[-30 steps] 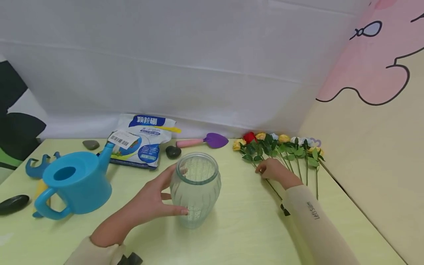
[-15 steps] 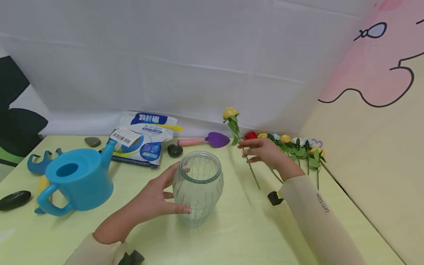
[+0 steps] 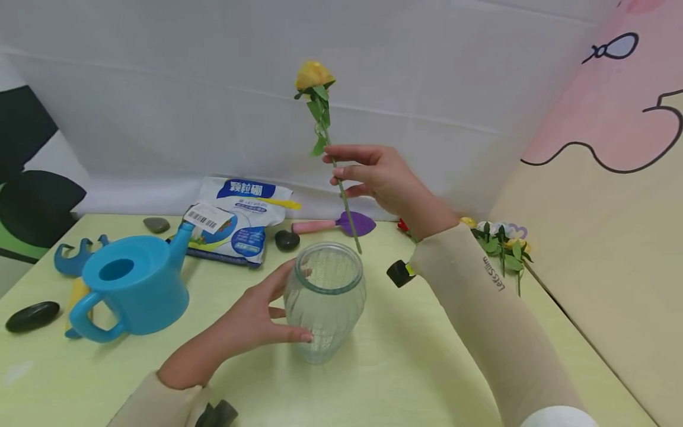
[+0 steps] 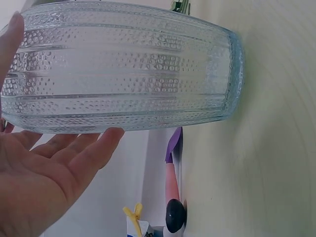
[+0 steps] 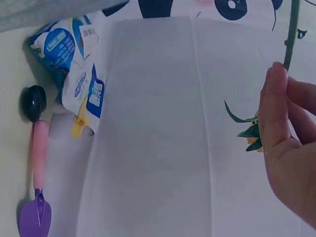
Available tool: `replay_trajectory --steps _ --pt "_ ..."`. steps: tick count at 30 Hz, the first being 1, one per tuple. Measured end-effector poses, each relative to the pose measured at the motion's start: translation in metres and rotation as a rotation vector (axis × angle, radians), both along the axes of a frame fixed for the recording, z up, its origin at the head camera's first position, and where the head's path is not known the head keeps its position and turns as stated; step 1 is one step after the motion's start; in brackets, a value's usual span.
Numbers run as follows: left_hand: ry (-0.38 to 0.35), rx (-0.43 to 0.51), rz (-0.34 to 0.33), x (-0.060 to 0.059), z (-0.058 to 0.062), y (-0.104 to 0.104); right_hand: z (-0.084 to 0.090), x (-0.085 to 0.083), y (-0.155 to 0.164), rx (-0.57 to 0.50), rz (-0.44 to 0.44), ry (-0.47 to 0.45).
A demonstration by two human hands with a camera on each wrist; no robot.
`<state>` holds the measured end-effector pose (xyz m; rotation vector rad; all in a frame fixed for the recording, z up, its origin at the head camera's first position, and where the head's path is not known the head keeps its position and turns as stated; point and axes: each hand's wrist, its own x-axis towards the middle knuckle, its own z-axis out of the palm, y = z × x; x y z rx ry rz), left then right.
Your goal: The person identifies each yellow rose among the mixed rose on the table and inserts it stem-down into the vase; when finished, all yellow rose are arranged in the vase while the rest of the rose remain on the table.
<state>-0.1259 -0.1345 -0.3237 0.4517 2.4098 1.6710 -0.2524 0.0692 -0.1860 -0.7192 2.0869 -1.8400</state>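
Observation:
A clear ribbed glass vase (image 3: 324,302) stands upright on the table. My left hand (image 3: 256,320) grips its left side, thumb across the front and fingers around the back; the left wrist view shows the vase's textured wall (image 4: 128,64) close up. Above and behind the rim, my right hand (image 3: 381,178) pinches the stem of a yellow rose (image 3: 315,76). The bloom points up, and the stem's lower end hangs just behind the vase mouth in the head view. In the right wrist view, the fingers hide most of the bloom while the stem (image 5: 292,34) shows beyond them.
More flowers (image 3: 501,237) lie at the right, partly behind my right sleeve. A purple trowel (image 3: 356,224), black stone (image 3: 287,240) and blue-white bag (image 3: 240,219) lie at the back. At left are a blue watering can (image 3: 136,290), blue rake (image 3: 74,261) and other stones (image 3: 33,316).
My right hand took the yellow rose from the row of flowers, raised it and moved it left to behind the vase mouth. The left hand stays on the vase.

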Motion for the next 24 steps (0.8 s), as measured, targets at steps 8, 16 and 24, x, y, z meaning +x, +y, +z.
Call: replay_trajectory --steps 8,16,24 --pt "0.004 0.01 -0.021 -0.002 0.001 0.002 -0.014 0.029 -0.012 -0.003 -0.004 0.149" --pt "0.031 0.017 -0.038 -0.002 0.0 0.0 -0.041 0.054 -0.003 0.031 0.227 0.392" --pt "0.023 0.027 -0.03 0.002 0.0 -0.002 -0.052 0.062 -0.001 0.081 0.31 0.435"
